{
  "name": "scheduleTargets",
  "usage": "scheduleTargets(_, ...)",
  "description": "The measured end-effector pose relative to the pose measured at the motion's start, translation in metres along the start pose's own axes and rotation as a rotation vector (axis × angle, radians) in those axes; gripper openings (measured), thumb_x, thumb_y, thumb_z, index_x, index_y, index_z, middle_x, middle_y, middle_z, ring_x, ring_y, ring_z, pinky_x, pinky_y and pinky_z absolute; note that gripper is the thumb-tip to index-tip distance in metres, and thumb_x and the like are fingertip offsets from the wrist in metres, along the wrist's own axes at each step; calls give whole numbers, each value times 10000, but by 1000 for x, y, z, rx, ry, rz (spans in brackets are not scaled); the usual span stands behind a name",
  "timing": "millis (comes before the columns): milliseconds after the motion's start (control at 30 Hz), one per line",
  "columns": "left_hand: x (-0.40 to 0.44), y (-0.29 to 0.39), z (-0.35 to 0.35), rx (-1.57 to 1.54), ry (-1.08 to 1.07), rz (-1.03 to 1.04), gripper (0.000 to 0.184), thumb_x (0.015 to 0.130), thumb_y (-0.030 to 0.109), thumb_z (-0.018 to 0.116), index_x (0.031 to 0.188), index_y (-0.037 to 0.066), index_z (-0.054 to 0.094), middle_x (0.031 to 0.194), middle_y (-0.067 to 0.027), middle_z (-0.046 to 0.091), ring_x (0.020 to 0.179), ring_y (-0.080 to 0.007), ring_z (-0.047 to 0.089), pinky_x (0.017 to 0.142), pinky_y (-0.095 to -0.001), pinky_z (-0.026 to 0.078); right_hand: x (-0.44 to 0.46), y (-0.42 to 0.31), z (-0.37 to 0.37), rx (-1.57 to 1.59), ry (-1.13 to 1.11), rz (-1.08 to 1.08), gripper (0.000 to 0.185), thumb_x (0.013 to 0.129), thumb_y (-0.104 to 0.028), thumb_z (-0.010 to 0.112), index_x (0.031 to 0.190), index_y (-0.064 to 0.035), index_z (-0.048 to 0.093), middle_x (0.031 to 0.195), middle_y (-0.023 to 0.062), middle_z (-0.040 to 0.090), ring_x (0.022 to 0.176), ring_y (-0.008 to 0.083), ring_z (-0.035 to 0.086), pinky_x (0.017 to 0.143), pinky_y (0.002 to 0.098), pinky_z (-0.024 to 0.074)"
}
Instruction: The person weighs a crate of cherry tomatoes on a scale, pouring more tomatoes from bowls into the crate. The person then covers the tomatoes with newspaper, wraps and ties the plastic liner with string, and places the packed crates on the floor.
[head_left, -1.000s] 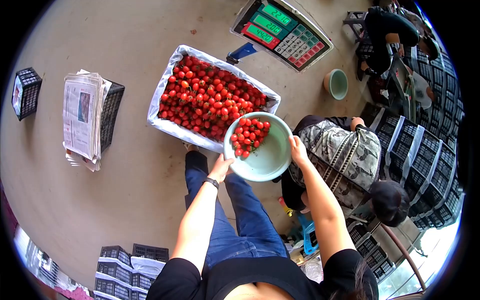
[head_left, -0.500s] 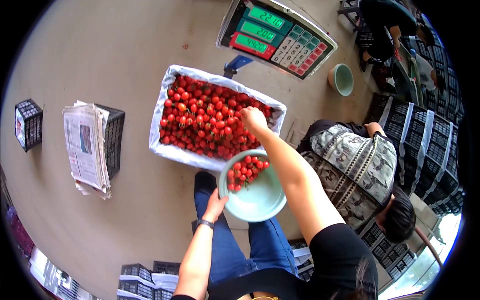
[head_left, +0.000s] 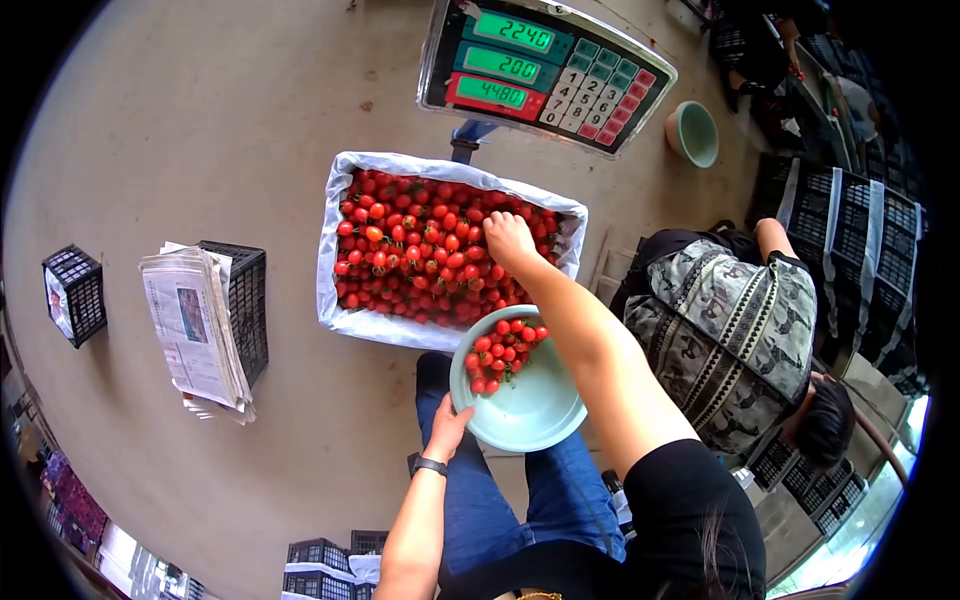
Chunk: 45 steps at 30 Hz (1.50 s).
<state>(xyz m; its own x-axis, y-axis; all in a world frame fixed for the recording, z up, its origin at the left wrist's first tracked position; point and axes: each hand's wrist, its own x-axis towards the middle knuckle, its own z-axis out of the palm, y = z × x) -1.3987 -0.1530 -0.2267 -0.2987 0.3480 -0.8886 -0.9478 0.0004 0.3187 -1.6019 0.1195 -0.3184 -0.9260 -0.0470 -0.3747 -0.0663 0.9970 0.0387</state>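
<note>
The paper-lined crate [head_left: 388, 328] sits on the floor [head_left: 280, 130], filled broadly with red fruit; so loaded, it is likely heavy and best lifted from beneath both ends, since the thin liner would probably tear. Just beyond it stands the weighing-scale indicator [head_left: 547, 78], its displays lit. The pale green basin [head_left: 530, 405] is nearer the body, over the person's legs, just beside the crate's near edge. It looks light and fairly stiff; the rim offers the surest hold, though fruit gathered toward its far left may pull it off balance. The left hand [head_left: 447, 428] grips that rim at the left. The right hand [head_left: 509, 238] reaches into the crate, fingers curled downward; whether they enclose anything, I cannot tell. Smallest, the cherry tomatoes [head_left: 420, 240] seem smooth, slippery and easily bruised: pinch them gently around the sides.
</note>
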Motion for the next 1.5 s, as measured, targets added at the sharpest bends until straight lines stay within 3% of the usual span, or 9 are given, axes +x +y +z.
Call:
scheduleTargets(167, 4, 0, 4, -91, 25, -88, 413, 762, -1, 545, 1160, 8, 436, 1042, -77, 549, 919, -144, 538, 808, -265, 430, -62, 28, -31, 909, -69, 400, 313, 703, -161, 577, 947, 22, 504, 952, 196, 566, 894, 324, 559, 786, 385, 443)
scheduleTargets(267, 13, 8, 5, -122, 40, -69, 384, 784, 46, 474, 1162, 75, 410, 969, -49, 552, 805, -149, 587, 631, -289, 525, -117, 64, -40, 1113, 124, 517, 258, 794, -138, 508, 1033, -47, 474, 862, 118, 551, 779, 209, 549, 723, 313, 451)
scheduleTargets(400, 29, 24, -9, -303, 43, -77, 426, 743, 56, 451, 1166, 80, 407, 983, -76, 546, 859, -186, 576, 694, -325, 511, -175, 87, -114, 1484, 224, 641, 214, 837, -65, 428, 1050, -55, 441, 833, 57, 531, 646, 103, 499, 592, 222, 420)
scheduleTargets(833, 54, 41, 37, -698, -196, -360, 268, 774, 78, 495, 1007, -53, 491, 993, -110, 534, 957, -221, 532, 822, -332, 445, -290, 67, -125, 1387, -51, 569, 219, 793, -9, 392, 1005, -51, 426, 817, 53, 515, 630, 98, 483, 559, 211, 388)
scheduleTargets(1100, 45, 12, 83, -556, -428, -511, 109, 845, 198, 525, 844, 93, 553, 677, 23, 555, 444, -45, 471, 333, -171, 319, -329, 88, -120, 1493, -49, 754, 151, 821, -33, 391, 966, -65, 413, 764, 53, 533, 548, 90, 491, 485, 198, 375)
scheduleTargets(1200, 29, 12, 102, -832, -594, -632, 103, 858, 194, 507, 847, 100, 548, 682, 16, 553, 445, -49, 470, 320, -167, 308, -345, 95, -127, 1573, -52, 859, 110, 836, -75, 399, 944, -68, 416, 745, 50, 530, 550, 94, 492, 486, 202, 380)
scheduleTargets(1233, 23, 15, 106, -830, -744, -604, 78, 820, 158, 538, 857, 91, 549, 693, 7, 560, 513, -65, 507, 386, -189, 379, -353, 97, -126, 1608, -52, 897, 102, 839, -86, 400, 938, -70, 419, 740, 48, 529, 552, 95, 492, 487, 204, 381)
scheduleTargets(1400, -25, 25, 138, -290, -270, -315, 328, 744, 61, 487, 1064, -10, 471, 947, -107, 563, 897, -235, 552, 792, -359, 459, -402, 97, -126, 1659, -103, 1017, 79, 855, -167, 422, 880, -98, 452, 710, 46, 526, 568, 118, 498, 499, 221, 382)
scheduleTargets(1500, -23, 2, 118, -26, -180, -112, 332, 715, 67, 507, 1034, -21, 485, 941, -133, 554, 883, -210, 532, 767, -348, 446, -433, 91, -115, 1758, -83, 1041, 70, 816, -147, 458, 835, -90, 494, 730, 30, 541, 630, 114, 507, 561, 232, 401)
